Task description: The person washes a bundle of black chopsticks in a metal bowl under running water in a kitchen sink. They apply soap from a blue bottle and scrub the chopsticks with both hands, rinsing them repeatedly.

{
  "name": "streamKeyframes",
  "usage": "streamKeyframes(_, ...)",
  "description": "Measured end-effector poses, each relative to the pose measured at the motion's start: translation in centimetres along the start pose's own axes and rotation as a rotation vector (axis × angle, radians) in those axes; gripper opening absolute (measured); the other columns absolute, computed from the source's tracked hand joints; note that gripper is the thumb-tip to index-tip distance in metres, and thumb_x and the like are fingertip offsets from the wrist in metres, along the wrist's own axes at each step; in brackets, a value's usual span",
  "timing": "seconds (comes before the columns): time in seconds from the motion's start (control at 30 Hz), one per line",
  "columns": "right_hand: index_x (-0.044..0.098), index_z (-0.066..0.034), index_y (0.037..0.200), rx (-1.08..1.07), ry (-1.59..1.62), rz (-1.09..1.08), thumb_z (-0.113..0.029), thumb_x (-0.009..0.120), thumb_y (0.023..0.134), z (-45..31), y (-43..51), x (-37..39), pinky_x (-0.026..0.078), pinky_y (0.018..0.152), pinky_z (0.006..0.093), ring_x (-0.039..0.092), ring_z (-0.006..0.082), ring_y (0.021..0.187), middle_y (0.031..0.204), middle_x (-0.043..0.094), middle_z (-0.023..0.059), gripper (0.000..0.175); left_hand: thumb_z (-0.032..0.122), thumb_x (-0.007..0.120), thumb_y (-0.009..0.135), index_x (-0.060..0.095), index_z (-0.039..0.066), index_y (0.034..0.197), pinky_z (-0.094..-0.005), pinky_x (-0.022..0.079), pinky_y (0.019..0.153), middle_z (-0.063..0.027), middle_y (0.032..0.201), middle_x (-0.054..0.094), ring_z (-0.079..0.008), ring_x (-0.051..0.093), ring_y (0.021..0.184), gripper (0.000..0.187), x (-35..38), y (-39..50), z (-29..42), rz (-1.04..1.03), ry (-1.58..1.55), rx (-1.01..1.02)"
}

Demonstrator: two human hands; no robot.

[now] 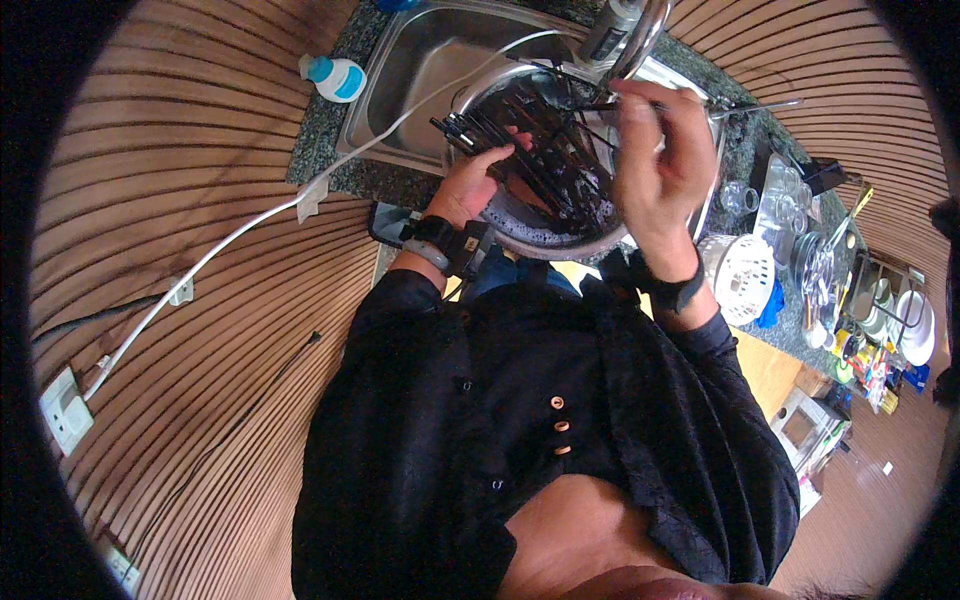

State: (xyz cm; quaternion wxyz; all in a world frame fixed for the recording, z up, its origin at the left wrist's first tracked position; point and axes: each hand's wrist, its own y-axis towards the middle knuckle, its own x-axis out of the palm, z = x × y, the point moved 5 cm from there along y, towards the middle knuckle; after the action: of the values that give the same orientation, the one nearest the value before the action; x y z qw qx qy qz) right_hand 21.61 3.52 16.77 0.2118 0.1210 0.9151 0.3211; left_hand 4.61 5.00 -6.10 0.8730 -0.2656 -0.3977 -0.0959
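Note:
A round metal basin [551, 244] with suds stands at the sink, partly over its right side. My left hand [480, 176] is closed around a bundle of dark chopsticks [517, 161], which lies slanting across the basin. My right hand [664, 161] is raised over the basin's right side, near the curved faucet [649, 34], and looks blurred. Its thumb and fingertips pinch a thin dark stick [596, 107], perhaps a chopstick. More dark sticks and a dark utensil lie at the basin's far side. Both wrists wear dark bands.
The metal sink bowl [427, 82] lies left of the basin. A white cable [285, 204] crosses over it from the wall. A bottle with a blue label [345, 81] stands on the granite counter. To the right are a white perforated basket [742, 279], glasses [784, 191] and racked plates [915, 326].

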Motion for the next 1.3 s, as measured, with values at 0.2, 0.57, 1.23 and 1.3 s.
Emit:
streamKeyframes(0.2, 0.060, -0.0013, 0.105, 0.499, 0.315, 0.199, -0.013, 0.055, 0.096, 8.4, -7.2, -2.0, 0.046, 0.060, 0.0209, 0.059, 0.0093, 0.068, 0.089, 0.065, 0.0075, 0.016, 0.008, 0.054, 0.092, 0.060, 0.005, 0.114, -0.0376, 0.043, 0.098, -0.0097, 0.115, 0.064, -0.0218, 0.059, 0.108, 0.023, -0.9, 0.2, -0.4, 0.038, 0.010, -0.008)
streamKeyframes(0.57, 0.043, -0.0006, 0.128, 1.434, 0.805, -0.227, -0.023, 0.052, 0.097, 15.7, -16.2, 4.8, 0.051, 0.056, 0.0261, 0.063, 0.0174, 0.069, 0.098, 0.068, 0.0156, 0.040, 0.011, 0.058, 0.090, 0.063, 0.007, 0.113, -0.0378, 0.045, 0.094, -0.0044, 0.105, 0.066, -0.0190, 0.061, 0.102, 0.023, -0.5, 0.2, -0.5, -0.014, 0.096, -0.055)
streamKeyframes(1.23, 0.067, -0.0042, 0.101, 0.415, 0.077, -0.551, -0.027, 0.067, 0.085, 12.2, -7.7, 9.7, 0.050, 0.072, 0.0385, 0.064, 0.0321, 0.081, 0.094, 0.063, 0.0165, 0.028, 0.005, 0.070, 0.082, 0.060, 0.009, 0.119, -0.0350, 0.044, 0.092, -0.0045, 0.115, 0.063, -0.0190, 0.058, 0.106, 0.038, 0.6, -0.2, -0.3, 0.163, 0.097, 0.039)
streamKeyframes(1.3, 0.066, -0.0048, 0.099, 0.345, 0.008, -0.488, -0.024, 0.067, 0.085, 10.9, -6.5, 9.2, 0.050, 0.070, 0.0385, 0.064, 0.0319, 0.079, 0.091, 0.062, 0.0159, 0.024, 0.006, 0.069, 0.083, 0.061, 0.008, 0.118, -0.0346, 0.044, 0.092, -0.0045, 0.115, 0.063, -0.0183, 0.058, 0.106, 0.036, 0.9, -0.4, 0.1, 0.163, 0.157, 0.074)
